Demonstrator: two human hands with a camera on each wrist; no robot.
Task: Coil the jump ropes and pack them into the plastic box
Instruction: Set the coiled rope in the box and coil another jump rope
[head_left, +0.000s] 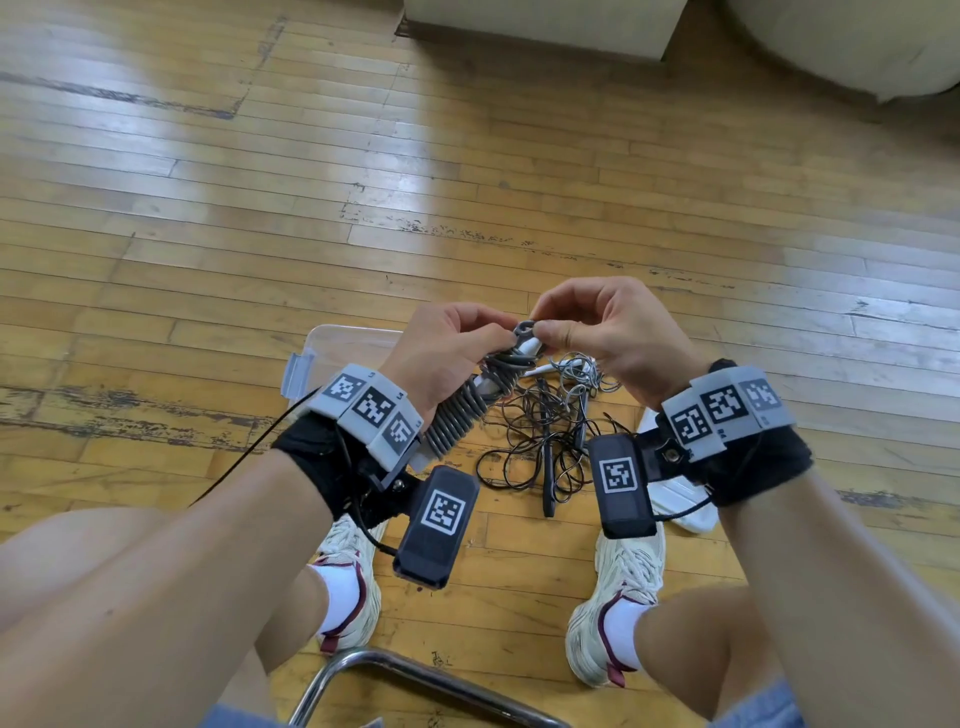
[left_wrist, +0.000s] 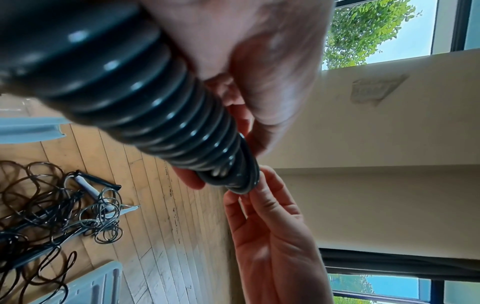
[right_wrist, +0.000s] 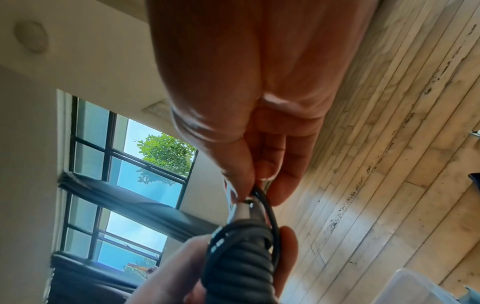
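Observation:
A dark grey jump rope (head_left: 462, 415), wound in tight turns around its handles, is gripped by my left hand (head_left: 493, 338) at its upper end. My right hand (head_left: 543, 326) pinches the last loop of cord (head_left: 524, 328) at the bundle's tip, beside a white handle end. In the left wrist view the ribbed coil (left_wrist: 155, 98) fills the upper left and the right hand's fingers (left_wrist: 259, 195) touch its end. The right wrist view shows the cord loop (right_wrist: 270, 209) under thumb and forefinger. A tangle of other ropes (head_left: 545, 431) lies on the floor below. The clear plastic box (head_left: 332, 343) sits behind my left wrist.
A white lid (head_left: 675, 499) lies on the wooden floor under my right wrist. My two shoes (head_left: 618, 597) flank the tangle, and a chrome chair frame (head_left: 415, 670) runs between my knees. Cream furniture (head_left: 545, 26) stands at the far edge.

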